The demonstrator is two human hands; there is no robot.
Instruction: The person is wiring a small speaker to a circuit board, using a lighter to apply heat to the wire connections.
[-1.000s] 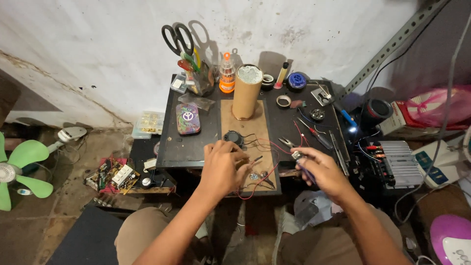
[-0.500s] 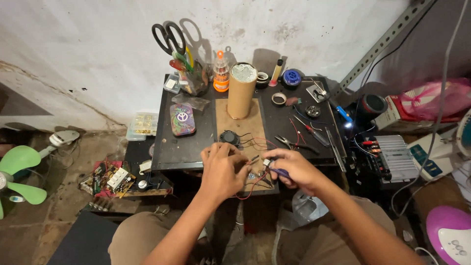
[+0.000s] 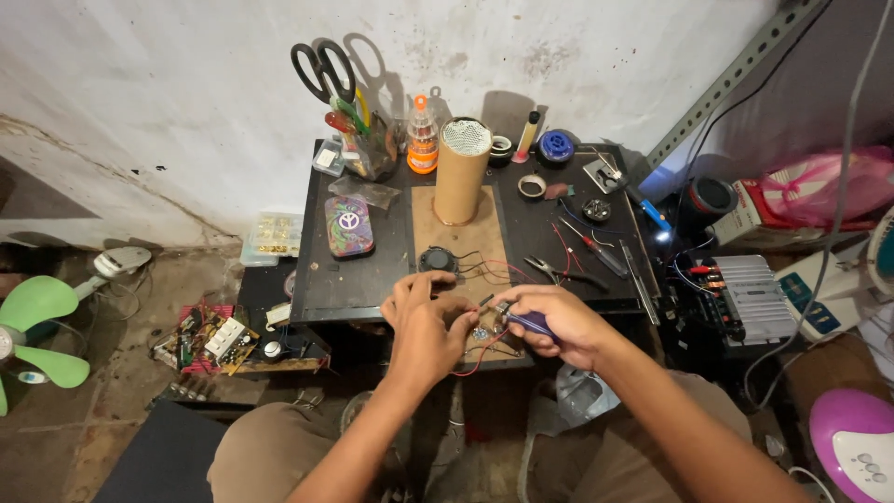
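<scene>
A blue-handled tool (image 3: 529, 322) is pinched in the right hand (image 3: 559, 321); thin wires (image 3: 477, 332), apparently pinched in the left hand's (image 3: 424, 326) grip, are met by its tip over the surface (image 3: 372, 270).

Whitewashed wall (image 3: 168, 102) fills upper frame, stained, cracked at left. Small black table (image 3: 372, 270) at centre against wall. Bare dirty floor (image 3: 112, 391) at lower left. Green fan (image 3: 37, 335) at left edge. Slotted metal angle bar (image 3: 736, 74) leans at upper right. Small blue-white light (image 3: 663, 235) right of table.
</scene>
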